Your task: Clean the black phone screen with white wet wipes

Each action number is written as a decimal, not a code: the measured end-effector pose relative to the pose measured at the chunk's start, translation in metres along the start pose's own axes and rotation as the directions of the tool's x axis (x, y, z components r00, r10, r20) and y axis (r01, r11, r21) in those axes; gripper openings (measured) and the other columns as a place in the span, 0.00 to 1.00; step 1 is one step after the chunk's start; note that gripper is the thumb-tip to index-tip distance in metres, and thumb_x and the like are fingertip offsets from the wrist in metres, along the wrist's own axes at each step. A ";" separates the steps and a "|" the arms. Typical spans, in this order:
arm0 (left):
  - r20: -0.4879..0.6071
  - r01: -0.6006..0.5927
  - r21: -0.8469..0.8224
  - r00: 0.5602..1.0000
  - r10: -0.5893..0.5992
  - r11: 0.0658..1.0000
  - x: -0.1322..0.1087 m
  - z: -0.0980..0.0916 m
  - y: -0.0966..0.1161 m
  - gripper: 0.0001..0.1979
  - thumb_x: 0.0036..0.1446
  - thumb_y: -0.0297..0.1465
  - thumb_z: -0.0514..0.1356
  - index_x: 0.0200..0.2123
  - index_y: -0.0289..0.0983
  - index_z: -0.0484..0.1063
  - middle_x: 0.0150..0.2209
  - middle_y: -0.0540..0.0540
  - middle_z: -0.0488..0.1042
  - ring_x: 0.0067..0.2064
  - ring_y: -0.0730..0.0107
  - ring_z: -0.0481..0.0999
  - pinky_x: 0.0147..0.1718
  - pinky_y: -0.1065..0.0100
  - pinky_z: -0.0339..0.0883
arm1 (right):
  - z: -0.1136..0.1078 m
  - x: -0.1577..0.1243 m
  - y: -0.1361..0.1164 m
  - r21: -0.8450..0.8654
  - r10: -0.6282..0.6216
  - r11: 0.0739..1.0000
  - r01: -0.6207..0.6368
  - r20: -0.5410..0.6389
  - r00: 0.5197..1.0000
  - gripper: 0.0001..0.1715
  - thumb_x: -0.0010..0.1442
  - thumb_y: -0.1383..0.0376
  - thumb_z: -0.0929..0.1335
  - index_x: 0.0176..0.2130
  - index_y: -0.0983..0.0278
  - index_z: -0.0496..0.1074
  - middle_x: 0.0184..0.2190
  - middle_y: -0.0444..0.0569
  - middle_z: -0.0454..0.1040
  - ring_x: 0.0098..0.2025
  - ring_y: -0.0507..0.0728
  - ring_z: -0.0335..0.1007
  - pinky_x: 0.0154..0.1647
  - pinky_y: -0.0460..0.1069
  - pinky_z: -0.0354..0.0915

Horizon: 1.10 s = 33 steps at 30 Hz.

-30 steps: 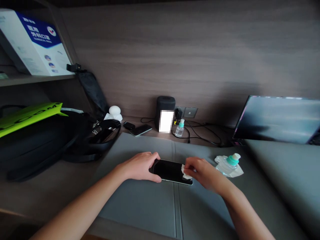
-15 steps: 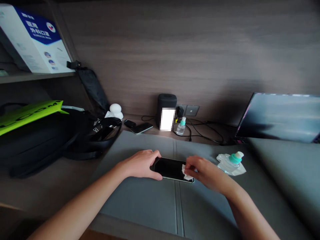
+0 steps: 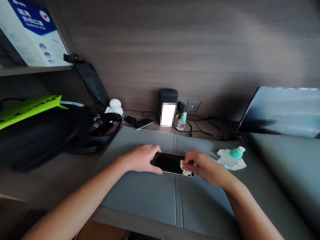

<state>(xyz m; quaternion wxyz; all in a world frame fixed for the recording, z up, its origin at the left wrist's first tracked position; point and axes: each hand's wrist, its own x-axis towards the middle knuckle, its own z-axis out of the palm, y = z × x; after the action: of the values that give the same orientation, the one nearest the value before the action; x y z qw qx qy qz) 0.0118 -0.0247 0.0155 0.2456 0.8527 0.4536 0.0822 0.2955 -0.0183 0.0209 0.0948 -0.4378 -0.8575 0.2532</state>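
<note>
A black-screened smartphone (image 3: 168, 162) lies face up on the grey desk mat (image 3: 140, 196). My left hand (image 3: 142, 159) grips its left end, thumb on the near edge and fingers on the far edge. Pinched in my right hand (image 3: 202, 166) is a crumpled white tissue (image 3: 185, 168), pressed against the right end of the screen. Right of that hand, a clear bottle with a teal and white pump top (image 3: 231, 156) rests on another white tissue (image 3: 240, 164).
At the back stand a black speaker (image 3: 167, 95), a small spray bottle (image 3: 182, 121) and loose cables (image 3: 205, 125). Another phone (image 3: 142, 123) lies nearby. A black bag (image 3: 50, 136) fills the left; a laptop (image 3: 282, 111) is at right. A mask box (image 3: 32, 33) sits on the shelf.
My right hand and the tissue have shifted slightly left across the phone's screen. The left hand keeps its hold on the phone. The camera view has tilted a little downward.
</note>
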 end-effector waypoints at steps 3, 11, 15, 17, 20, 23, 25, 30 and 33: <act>0.001 0.006 -0.001 1.000 -0.006 1.000 0.000 0.000 0.000 0.31 0.47 0.52 0.65 0.49 0.41 0.65 0.36 0.48 0.71 0.36 0.62 0.71 0.33 0.66 0.59 | -0.001 0.001 0.002 -0.022 0.040 0.999 -0.041 -0.030 0.999 0.09 0.62 0.63 0.66 0.30 0.61 0.72 0.29 0.45 0.74 0.32 0.54 0.69 0.34 0.47 0.61; 0.000 -0.017 0.012 1.000 0.017 1.000 0.002 0.001 -0.002 0.33 0.46 0.53 0.65 0.50 0.40 0.65 0.37 0.48 0.71 0.38 0.62 0.71 0.33 0.66 0.59 | -0.002 0.003 -0.008 -0.018 0.035 0.999 -0.034 0.044 0.998 0.11 0.63 0.59 0.65 0.31 0.62 0.72 0.31 0.47 0.75 0.33 0.55 0.71 0.34 0.47 0.61; -0.006 -0.011 -0.001 1.000 0.011 1.000 0.001 0.000 -0.002 0.33 0.47 0.53 0.65 0.50 0.40 0.64 0.38 0.47 0.71 0.38 0.62 0.71 0.34 0.66 0.59 | -0.003 0.003 -0.009 -0.040 0.068 0.997 -0.067 0.012 0.998 0.11 0.62 0.59 0.65 0.30 0.62 0.71 0.30 0.48 0.75 0.32 0.56 0.70 0.34 0.48 0.61; 0.003 -0.008 -0.007 1.000 0.008 1.000 0.002 0.000 -0.002 0.32 0.46 0.53 0.65 0.49 0.40 0.65 0.37 0.48 0.71 0.37 0.62 0.71 0.33 0.66 0.59 | -0.003 0.002 -0.010 -0.011 0.055 0.998 -0.055 0.064 0.996 0.11 0.61 0.60 0.66 0.30 0.62 0.72 0.29 0.47 0.75 0.32 0.55 0.70 0.34 0.48 0.61; 0.003 -0.017 -0.004 1.000 0.017 1.000 0.002 0.001 -0.003 0.33 0.46 0.52 0.66 0.49 0.40 0.65 0.36 0.48 0.71 0.37 0.62 0.70 0.33 0.66 0.59 | -0.001 0.004 -0.011 0.022 0.033 0.999 -0.035 0.081 0.996 0.10 0.61 0.60 0.66 0.31 0.61 0.72 0.29 0.46 0.75 0.32 0.55 0.71 0.34 0.47 0.61; -0.008 -0.020 0.004 1.000 0.020 1.000 0.002 0.001 -0.004 0.33 0.46 0.52 0.66 0.50 0.40 0.64 0.36 0.47 0.70 0.37 0.62 0.70 0.34 0.66 0.59 | 0.003 0.007 -0.008 -0.017 0.041 0.999 -0.041 -0.006 0.999 0.10 0.62 0.59 0.65 0.32 0.61 0.72 0.31 0.47 0.75 0.33 0.55 0.71 0.34 0.48 0.61; -0.011 -0.013 -0.001 1.000 0.013 1.000 0.002 0.001 -0.004 0.33 0.46 0.53 0.65 0.50 0.40 0.64 0.36 0.48 0.70 0.37 0.63 0.70 0.33 0.66 0.58 | 0.003 0.007 -0.004 -0.039 0.056 0.998 -0.057 -0.033 0.998 0.10 0.63 0.59 0.65 0.32 0.61 0.72 0.31 0.47 0.75 0.33 0.56 0.71 0.34 0.48 0.61; -0.001 -0.009 -0.013 1.000 0.009 1.000 0.003 0.002 -0.004 0.33 0.45 0.52 0.66 0.48 0.40 0.65 0.35 0.48 0.70 0.36 0.63 0.70 0.32 0.66 0.58 | 0.003 0.005 -0.009 -0.014 -0.003 1.000 0.004 0.034 0.999 0.10 0.63 0.62 0.66 0.30 0.61 0.71 0.29 0.45 0.74 0.33 0.55 0.70 0.35 0.48 0.61; 0.007 -0.005 -0.011 1.000 0.005 1.000 0.003 0.002 -0.004 0.33 0.45 0.53 0.66 0.49 0.40 0.65 0.36 0.47 0.70 0.37 0.62 0.70 0.33 0.66 0.58 | 0.007 0.010 -0.015 -0.041 -0.067 0.997 0.066 -0.021 0.998 0.10 0.64 0.62 0.65 0.31 0.61 0.72 0.29 0.46 0.73 0.36 0.56 0.70 0.38 0.49 0.61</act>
<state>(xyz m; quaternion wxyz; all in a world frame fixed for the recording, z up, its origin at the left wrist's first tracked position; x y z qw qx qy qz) 0.0114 -0.0210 0.0118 0.2519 0.8527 0.4502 0.0821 0.2759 -0.0206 0.0219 0.1041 -0.4135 -0.8754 0.2278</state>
